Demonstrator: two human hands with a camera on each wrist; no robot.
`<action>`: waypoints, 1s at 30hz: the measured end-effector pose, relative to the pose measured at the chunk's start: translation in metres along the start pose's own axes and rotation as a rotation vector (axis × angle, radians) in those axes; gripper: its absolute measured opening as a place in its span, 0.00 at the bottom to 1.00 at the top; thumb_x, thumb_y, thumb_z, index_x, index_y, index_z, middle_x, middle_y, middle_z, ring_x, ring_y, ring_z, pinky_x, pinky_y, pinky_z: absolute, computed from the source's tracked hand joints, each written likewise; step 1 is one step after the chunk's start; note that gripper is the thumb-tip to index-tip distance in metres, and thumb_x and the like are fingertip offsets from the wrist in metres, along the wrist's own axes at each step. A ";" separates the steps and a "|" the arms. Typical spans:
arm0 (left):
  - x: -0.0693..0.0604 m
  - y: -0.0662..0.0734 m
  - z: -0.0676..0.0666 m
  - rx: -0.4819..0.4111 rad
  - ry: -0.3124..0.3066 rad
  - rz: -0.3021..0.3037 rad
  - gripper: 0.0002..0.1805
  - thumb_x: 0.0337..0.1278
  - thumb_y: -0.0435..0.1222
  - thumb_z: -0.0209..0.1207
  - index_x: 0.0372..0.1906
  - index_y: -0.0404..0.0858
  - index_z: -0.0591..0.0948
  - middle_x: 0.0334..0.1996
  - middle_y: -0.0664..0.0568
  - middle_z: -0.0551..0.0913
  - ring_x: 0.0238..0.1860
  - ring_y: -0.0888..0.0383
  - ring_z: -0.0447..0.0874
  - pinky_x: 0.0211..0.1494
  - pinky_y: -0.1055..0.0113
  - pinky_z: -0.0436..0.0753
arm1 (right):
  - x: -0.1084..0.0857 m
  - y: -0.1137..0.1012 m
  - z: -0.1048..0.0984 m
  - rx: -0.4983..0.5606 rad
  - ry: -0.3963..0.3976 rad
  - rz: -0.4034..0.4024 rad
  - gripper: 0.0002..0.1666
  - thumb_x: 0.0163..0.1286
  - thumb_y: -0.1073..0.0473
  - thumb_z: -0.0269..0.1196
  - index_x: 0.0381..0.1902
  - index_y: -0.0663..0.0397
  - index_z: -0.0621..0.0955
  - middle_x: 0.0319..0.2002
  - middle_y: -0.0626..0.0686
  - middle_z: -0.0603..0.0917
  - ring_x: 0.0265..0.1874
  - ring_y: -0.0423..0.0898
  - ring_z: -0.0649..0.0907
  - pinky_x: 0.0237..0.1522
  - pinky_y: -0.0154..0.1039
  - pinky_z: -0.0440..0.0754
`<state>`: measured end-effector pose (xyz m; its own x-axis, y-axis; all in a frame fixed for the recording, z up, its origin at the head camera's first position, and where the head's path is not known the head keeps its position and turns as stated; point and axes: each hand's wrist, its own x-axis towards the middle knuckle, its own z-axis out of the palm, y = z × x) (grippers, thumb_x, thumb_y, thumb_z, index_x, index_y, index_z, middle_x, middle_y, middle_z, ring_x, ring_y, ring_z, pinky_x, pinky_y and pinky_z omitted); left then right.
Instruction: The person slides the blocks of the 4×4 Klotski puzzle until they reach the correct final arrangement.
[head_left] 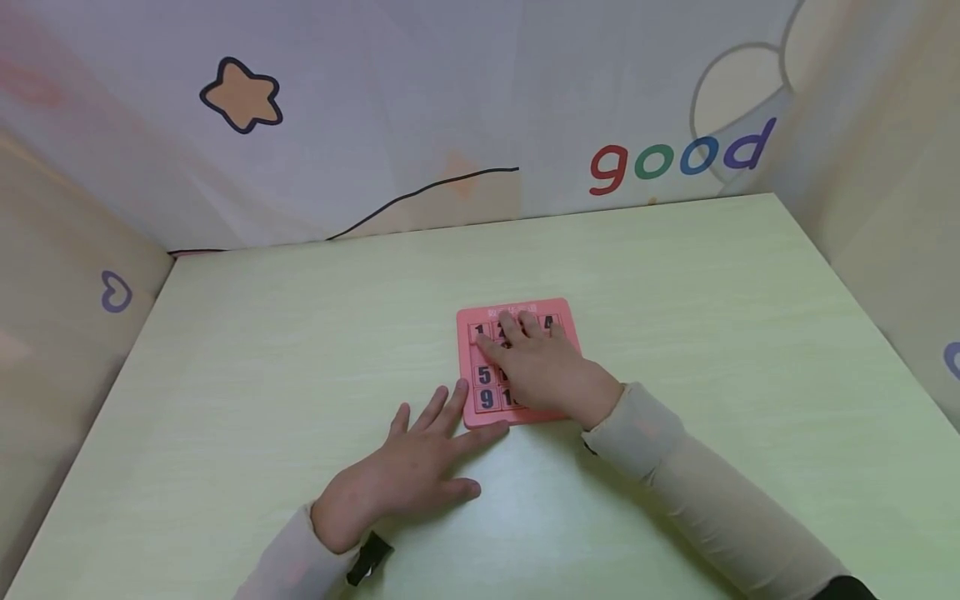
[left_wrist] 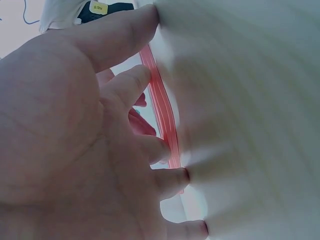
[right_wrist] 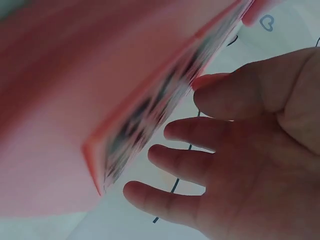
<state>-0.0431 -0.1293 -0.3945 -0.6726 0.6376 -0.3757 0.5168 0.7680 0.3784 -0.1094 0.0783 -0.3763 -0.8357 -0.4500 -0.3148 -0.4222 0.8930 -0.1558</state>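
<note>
A pink sliding number puzzle [head_left: 485,387] lies flat on the table, with dark numbers such as 1, 5 and 9 showing on its left side. My right hand [head_left: 543,368] reaches over it from the right, fingers spread on the tiles, covering most of the middle and right numbers. Beside the lower left corner, my left hand [head_left: 405,473] is spread out, its index finger along the bottom edge and another fingertip at the left edge. In the left wrist view, the puzzle's thin pink side [left_wrist: 162,107] shows behind the fingers. The right wrist view shows the tiles [right_wrist: 160,97] edge-on near the fingertips.
The pale green table [head_left: 300,333] stretches around both hands. Behind it hangs a printed cloth backdrop [head_left: 420,100] with a star and the word "good". Fabric side walls stand at left and right.
</note>
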 end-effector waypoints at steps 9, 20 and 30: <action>0.001 0.001 0.000 0.002 -0.006 0.003 0.40 0.68 0.53 0.61 0.79 0.68 0.55 0.81 0.45 0.33 0.79 0.40 0.29 0.70 0.28 0.40 | -0.018 -0.009 -0.009 0.049 -0.078 -0.104 0.37 0.73 0.53 0.63 0.77 0.44 0.66 0.79 0.55 0.57 0.77 0.62 0.50 0.68 0.69 0.54; 0.002 0.002 0.001 0.033 0.006 0.015 0.40 0.68 0.53 0.60 0.80 0.66 0.55 0.81 0.43 0.32 0.79 0.39 0.30 0.69 0.27 0.43 | -0.030 -0.020 -0.008 0.008 -0.132 -0.127 0.31 0.75 0.59 0.58 0.75 0.49 0.71 0.76 0.50 0.64 0.76 0.57 0.58 0.68 0.67 0.60; 0.001 0.002 0.000 0.030 -0.012 -0.018 0.41 0.67 0.54 0.61 0.80 0.67 0.55 0.81 0.44 0.33 0.79 0.39 0.30 0.70 0.28 0.41 | -0.020 -0.020 -0.004 -0.015 -0.067 -0.047 0.36 0.75 0.53 0.59 0.78 0.49 0.65 0.79 0.56 0.56 0.77 0.63 0.52 0.68 0.70 0.56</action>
<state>-0.0426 -0.1272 -0.3938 -0.6755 0.6244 -0.3923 0.5205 0.7806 0.3461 -0.0857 0.0695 -0.3637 -0.7899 -0.4897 -0.3693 -0.4657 0.8706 -0.1583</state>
